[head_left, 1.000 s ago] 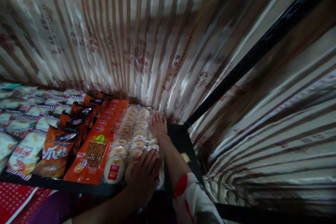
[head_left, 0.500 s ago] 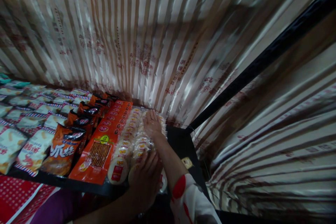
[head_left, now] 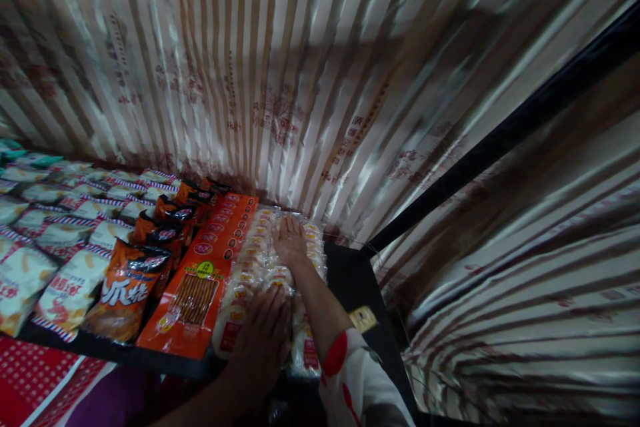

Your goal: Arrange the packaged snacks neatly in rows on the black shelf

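My right hand (head_left: pixel 291 240) lies flat on the far part of several clear-wrapped packs of round, pale crackers (head_left: pixel 314 250), its fingers stretched out. Nearer to me, my left hand (head_left: pixel 265 330) rests palm down on the front part of the same packs, fingers extended and pointing away. Parts of the packs are hidden under both hands. Just left of them lies a long orange snack pack (head_left: pixel 193 300) with a window showing brown sticks. Neither hand grips anything.
Orange-brown snack bags (head_left: pixel 125 290) stand in a row farther left, beside rows of white snack bags (head_left: pixel 75 287). A small yellowish packet (head_left: pixel 363 319) lies on the black tabletop (head_left: pixel 345 273). Behind hang striped curtains (head_left: pixel 280 80), crossed by a black pole (head_left: pixel 475 160).
My left hand has shifted slightly left on the cracker packs, uncovering the front end of the right-hand row. My right hand stays on the far part. The view has moved slightly.
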`<control>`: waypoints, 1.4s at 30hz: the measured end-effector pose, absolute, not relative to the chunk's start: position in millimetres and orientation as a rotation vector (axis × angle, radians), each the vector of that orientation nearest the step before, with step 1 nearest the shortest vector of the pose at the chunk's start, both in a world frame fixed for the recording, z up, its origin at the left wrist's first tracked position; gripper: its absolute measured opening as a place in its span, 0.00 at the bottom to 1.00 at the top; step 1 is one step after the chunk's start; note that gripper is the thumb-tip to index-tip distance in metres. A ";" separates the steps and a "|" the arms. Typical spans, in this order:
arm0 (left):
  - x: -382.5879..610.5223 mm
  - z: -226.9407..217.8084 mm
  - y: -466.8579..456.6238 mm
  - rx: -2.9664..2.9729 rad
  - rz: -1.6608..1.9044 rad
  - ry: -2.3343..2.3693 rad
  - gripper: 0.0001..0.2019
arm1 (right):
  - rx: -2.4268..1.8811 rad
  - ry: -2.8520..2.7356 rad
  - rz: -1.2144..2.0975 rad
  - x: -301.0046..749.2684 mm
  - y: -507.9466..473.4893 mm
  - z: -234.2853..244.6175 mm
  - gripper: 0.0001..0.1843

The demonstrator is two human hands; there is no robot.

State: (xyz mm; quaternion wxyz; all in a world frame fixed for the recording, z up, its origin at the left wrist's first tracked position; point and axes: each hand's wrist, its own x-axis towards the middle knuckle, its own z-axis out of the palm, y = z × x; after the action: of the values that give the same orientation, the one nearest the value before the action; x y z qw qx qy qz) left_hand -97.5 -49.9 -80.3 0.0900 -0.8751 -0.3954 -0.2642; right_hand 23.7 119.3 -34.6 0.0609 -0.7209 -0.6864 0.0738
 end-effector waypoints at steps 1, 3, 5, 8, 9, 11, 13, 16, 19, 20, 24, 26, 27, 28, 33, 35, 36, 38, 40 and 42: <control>-97.2 -81.0 -49.8 -2.608 -0.779 -1.182 0.26 | -2.180 -2.081 0.214 23.6 118.6 -34.8 0.34; -97.1 -80.8 -49.9 -2.618 -0.757 -1.190 0.26 | -2.183 -2.087 0.194 23.5 117.6 -35.0 0.34; -97.4 -79.0 -50.3 -2.612 -0.744 -1.192 0.24 | -2.185 -2.085 0.170 23.4 117.0 -35.4 0.34; -97.9 -76.3 -50.7 -2.606 -0.744 -1.186 0.24 | -2.167 -2.082 0.142 23.1 116.1 -36.8 0.33; -98.0 -76.0 -50.7 -2.613 -0.738 -1.186 0.24 | -2.161 -2.081 0.140 23.0 115.7 -37.4 0.33; -97.9 -76.6 -50.6 -2.627 -0.725 -1.190 0.25 | -2.155 -2.075 0.144 23.0 115.1 -38.5 0.33; -97.7 -78.3 -50.2 -2.629 -0.728 -1.191 0.26 | -2.165 -2.067 0.154 23.0 114.8 -38.9 0.34; -97.8 -79.0 -49.5 -2.610 -0.782 -1.162 0.25 | -2.169 -2.058 0.128 22.5 115.8 -36.6 0.33; -100.5 -74.3 -49.8 -2.594 -0.837 -1.144 0.25 | -2.120 -2.085 0.069 17.4 119.1 -31.0 0.33; -102.2 -72.0 -50.3 -2.590 -0.847 -1.139 0.25 | -2.095 -2.109 0.071 14.0 120.6 -29.1 0.33; -113.6 -67.5 -53.5 -2.524 -0.887 -1.186 0.23 | -1.994 -2.210 0.150 -6.9 127.7 -25.6 0.32; -120.6 -69.9 -54.9 -2.487 -0.910 -1.228 0.22 | -1.980 -2.226 0.169 -18.0 131.4 -26.2 0.31; -124.0 -72.0 -55.1 -2.483 -0.906 -1.234 0.22 | -1.988 -2.228 0.173 -22.7 133.2 -26.8 0.31; -127.0 -74.2 -55.1 -2.486 -0.893 -1.235 0.23 | -2.004 -2.227 0.177 -26.5 134.8 -27.3 0.31; -133.6 -81.6 -50.9 -2.455 -0.913 -1.254 0.23 | -2.061 -2.246 0.177 -33.9 140.1 -31.4 0.33; -133.7 -81.2 -49.2 -2.453 -0.910 -1.264 0.23 | -2.063 -2.257 0.171 -34.2 140.6 -33.7 0.34; -133.7 -80.5 -48.5 -2.461 -0.892 -1.262 0.23 | -2.069 -2.259 0.171 -34.3 140.6 -34.7 0.35; -134.2 -78.7 -47.7 -2.474 -0.867 -1.251 0.23 | -2.095 -2.260 0.175 -35.0 140.0 -35.9 0.35; -135.0 -77.3 -47.2 -2.472 -0.872 -1.247 0.23 | -2.113 -2.261 0.170 -36.2 138.7 -35.8 0.35; -135.7 -76.9 -46.9 -2.467 -0.895 -1.246 0.23 | -2.111 -2.260 0.165 -37.5 137.4 -34.5 0.35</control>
State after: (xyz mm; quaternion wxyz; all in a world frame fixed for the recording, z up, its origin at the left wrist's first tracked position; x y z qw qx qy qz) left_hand -135.7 -46.9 -76.9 0.1179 -0.8434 -0.4258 -0.3058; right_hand -37.5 137.4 -34.5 0.0221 -0.6815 -0.7296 0.0532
